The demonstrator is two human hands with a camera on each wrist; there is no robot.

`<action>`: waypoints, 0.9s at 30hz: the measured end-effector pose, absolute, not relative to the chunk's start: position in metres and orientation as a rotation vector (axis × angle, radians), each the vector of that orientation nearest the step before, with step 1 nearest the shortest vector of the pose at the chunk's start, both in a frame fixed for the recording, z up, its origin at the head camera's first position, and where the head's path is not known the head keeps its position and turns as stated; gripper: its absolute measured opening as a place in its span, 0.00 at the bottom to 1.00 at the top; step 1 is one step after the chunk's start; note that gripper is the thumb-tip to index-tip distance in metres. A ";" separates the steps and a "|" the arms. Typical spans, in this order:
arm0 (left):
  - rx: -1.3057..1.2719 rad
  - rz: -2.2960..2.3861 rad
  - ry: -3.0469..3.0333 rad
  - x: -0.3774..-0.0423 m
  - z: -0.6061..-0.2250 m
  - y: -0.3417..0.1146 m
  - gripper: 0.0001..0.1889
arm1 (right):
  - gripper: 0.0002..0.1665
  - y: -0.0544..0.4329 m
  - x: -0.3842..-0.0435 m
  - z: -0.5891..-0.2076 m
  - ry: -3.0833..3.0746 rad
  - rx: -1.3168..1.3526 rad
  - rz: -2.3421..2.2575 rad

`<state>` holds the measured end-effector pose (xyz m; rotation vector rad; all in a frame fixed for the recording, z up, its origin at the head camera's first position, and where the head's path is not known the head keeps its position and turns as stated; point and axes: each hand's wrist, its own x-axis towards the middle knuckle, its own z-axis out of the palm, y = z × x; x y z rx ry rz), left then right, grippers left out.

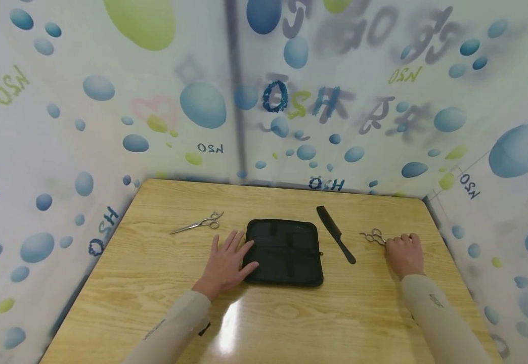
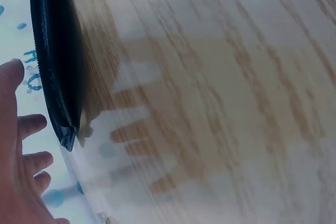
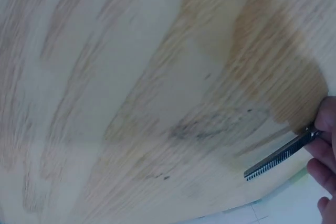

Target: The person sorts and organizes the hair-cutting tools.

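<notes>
My left hand (image 1: 228, 264) lies with spread fingers at the left edge of a black zip case (image 1: 282, 268); its thumb and index finger overlap that edge. In the left wrist view the case's side (image 2: 50, 66) stands beside the fingers. At the right, my right hand (image 1: 405, 254) grips a pair of thinning scissors (image 1: 373, 236) around the middle. Their finger loops stick out to its left, while the toothed blade (image 3: 278, 156) shows beyond the fingers in the right wrist view. A black comb (image 1: 335, 233) lies between the case and the right hand.
Another pair of scissors (image 1: 198, 223) lies on the wooden table (image 1: 291, 323), left of the case. Patterned white walls (image 1: 164, 76) close in the table's back and sides.
</notes>
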<state>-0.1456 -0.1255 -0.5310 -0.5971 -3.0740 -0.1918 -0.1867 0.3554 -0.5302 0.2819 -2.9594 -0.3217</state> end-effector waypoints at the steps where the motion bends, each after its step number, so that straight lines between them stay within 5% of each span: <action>1: -0.597 -0.193 -3.081 -0.145 -0.531 -0.126 0.36 | 0.12 0.355 -0.187 -0.530 -2.961 0.269 -0.297; 27: -0.615 -0.147 -3.071 -0.146 -0.527 -0.124 0.32 | 0.09 0.317 -0.192 -0.525 -2.933 0.257 -0.006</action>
